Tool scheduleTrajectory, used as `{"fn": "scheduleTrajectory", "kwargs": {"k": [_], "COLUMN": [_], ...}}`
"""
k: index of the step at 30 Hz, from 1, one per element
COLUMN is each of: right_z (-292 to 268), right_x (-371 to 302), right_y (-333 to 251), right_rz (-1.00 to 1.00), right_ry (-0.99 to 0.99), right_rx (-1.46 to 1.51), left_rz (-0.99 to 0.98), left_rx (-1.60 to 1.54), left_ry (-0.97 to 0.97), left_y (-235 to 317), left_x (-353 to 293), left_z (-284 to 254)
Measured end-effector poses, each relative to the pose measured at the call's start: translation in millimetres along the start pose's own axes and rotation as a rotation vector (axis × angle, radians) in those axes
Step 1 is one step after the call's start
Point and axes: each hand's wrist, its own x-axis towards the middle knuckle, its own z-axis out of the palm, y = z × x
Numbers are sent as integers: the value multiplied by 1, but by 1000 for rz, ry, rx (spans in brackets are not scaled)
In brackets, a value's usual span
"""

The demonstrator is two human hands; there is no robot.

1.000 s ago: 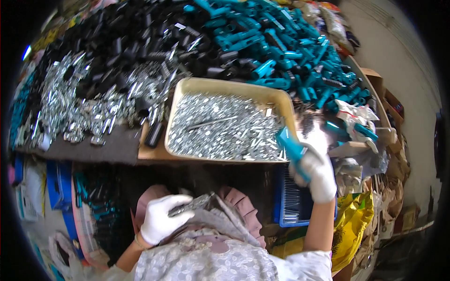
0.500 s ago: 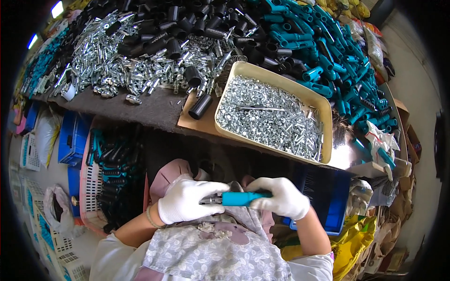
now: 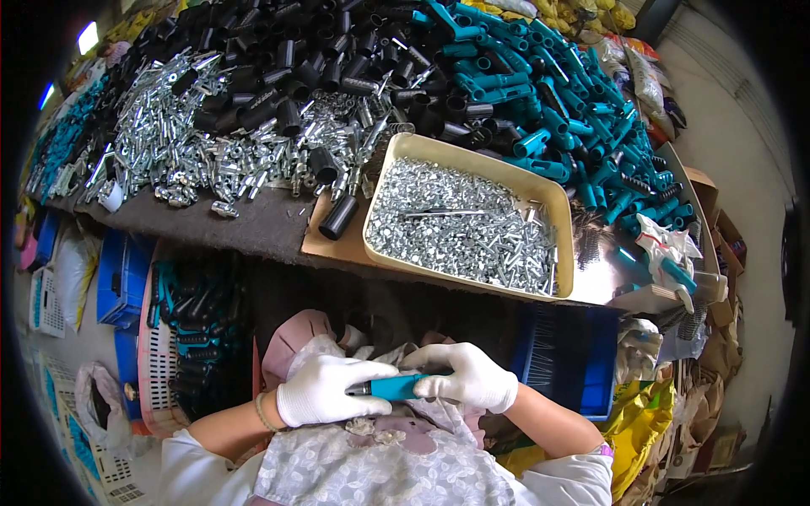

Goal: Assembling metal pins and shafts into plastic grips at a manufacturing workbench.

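Observation:
In front of my lap, a teal plastic handle [image 3: 395, 388] lies level between my two white-gloved hands. My right hand [image 3: 466, 379] is closed round its right end, which the fingers cover. At the other end, my left hand [image 3: 331, 390] is closed on a dark metal part [image 3: 361, 390] that meets the handle; most of this part is hidden by the fingers. Just beyond my hands, on the bench, stands a cream tray [image 3: 567, 253] heaped with small silvery screws and pins [image 3: 460, 232], a thin metal rod lying across them.
Piles of metal fittings [image 3: 156, 126], black sleeves [image 3: 287, 63] and teal handles [image 3: 506, 84] cover the bench. One black sleeve [image 3: 338, 217] lies near its front edge. Below left is a pink basket [image 3: 163, 371] of handles; a blue bin [image 3: 599, 363] is below right.
Both hands have come lower and closer together, still holding the handle and metal part. Less of the metal part shows. The view has shifted, so the bench appears lower and further left.

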Motion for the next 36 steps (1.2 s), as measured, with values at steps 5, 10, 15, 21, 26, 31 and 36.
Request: {"fn": "scheduleTrajectory", "kwargs": {"k": [5,10,15,21,26,31,36], "right_z": [5,10,2,-34,-100,-112,-107], "right_x": [3,12,13,8,27,35,37], "right_y": [12,9,4,-39,-34,-34,-34], "right_rz": [-46,-170,-44,-457,-397,-223,-228], "right_ry": [14,36,29,343,1089,856,851], "right_rx": [93,53,-39,-758,-1124,-1093,-1379], "left_rz": [42,84,108,77,44,-8,-30], "left_rx": [-5,116,194,198,187,138,187], "left_ry": [-44,-58,10,145,162,199,157], "left_y": [-4,-6,-9,4,-3,3,2], "left_x": [6,11,16,25,18,18,19], "left_z": [8,22,30,32,28,23,20]}}
